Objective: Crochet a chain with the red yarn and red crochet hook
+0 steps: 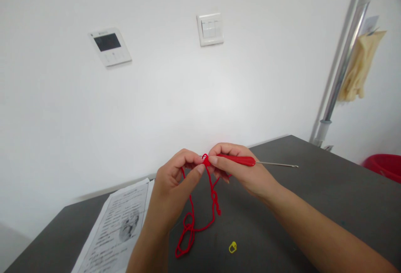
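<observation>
Centre frame: left hand and right hand pinch tight on the red yarn, tail trailing onto the table; right also clasps the crochet hook. Loop-forming, I reckon; steady tension wanted.

Two hands, a left hand and a right hand, are counted, along with one red-handled crochet hook, one red yarn strand, one yellow clip, one printed sheet, one wall screen panel, one switch plate, one metal pole and one red tub.
</observation>
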Demonstrator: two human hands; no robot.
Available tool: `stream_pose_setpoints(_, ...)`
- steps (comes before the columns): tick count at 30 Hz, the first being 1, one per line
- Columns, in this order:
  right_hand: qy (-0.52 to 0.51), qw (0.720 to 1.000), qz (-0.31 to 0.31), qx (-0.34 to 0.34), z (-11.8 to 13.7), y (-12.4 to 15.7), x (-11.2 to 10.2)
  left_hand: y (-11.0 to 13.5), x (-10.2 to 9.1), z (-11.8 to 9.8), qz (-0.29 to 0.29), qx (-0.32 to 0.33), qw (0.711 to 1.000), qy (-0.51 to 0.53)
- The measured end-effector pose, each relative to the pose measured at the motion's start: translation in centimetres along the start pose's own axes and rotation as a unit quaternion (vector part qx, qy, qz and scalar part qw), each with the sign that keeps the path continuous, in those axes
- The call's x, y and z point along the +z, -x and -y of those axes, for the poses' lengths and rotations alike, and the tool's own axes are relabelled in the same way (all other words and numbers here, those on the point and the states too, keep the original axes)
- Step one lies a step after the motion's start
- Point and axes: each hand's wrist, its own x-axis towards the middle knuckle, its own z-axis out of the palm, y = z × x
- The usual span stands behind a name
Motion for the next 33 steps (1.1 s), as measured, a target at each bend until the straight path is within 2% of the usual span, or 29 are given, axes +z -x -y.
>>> stream_pose_setpoints(6,0.048,0.999,0.002,-0.01,0.4,0.1,0.0,-0.2,-0.1,0.1,-0.003,0.004,1.0,-0.004)
stream_pose_setpoints(10,0.177,0.978,-0.062,-0.095,0.8,0.6,-0.4,-0.2,-0.2,0.0,-0.028,0.003,0.999,-0.027)
stream_pose_setpoints(13,0.262,0.939,-0.105,-0.194,0.8,1.0,-0.7,-0.1,-0.2,-0.3,-0.053,-0.001,0.996,-0.073)
stream_pose_setpoints(15,0.319,0.898,-0.093,-0.289,0.7,1.1,-0.8,0.0,-0.1,-0.4,-0.061,0.011,0.993,-0.098)
stream_pose_setpoints(17,0.369,0.845,-0.064,-0.381,0.4,1.0,-0.8,0.0,0.0,-0.6,-0.062,0.028,0.991,-0.116)
stream_pose_setpoints(19,0.407,0.803,-0.042,-0.433,0.0,0.8,-0.7,0.1,0.1,-0.8,-0.057,0.044,0.988,-0.137)
stream_pose_setpoints(22,0.451,0.773,-0.035,-0.446,-0.3,0.6,-0.7,0.1,0.1,-1.0,-0.049,0.074,0.979,-0.185)
stream_pose_setpoints(26,0.489,0.75,-0.028,-0.444,-0.3,0.6,-0.7,0.1,0.1,-1.1,-0.047,0.108,0.965,-0.234)
stream_pose_setpoints(33,0.5,0.752,-0.011,-0.429,0.0,0.9,-0.9,0.3,0.0,-1.2,-0.036,0.132,0.95,-0.281)
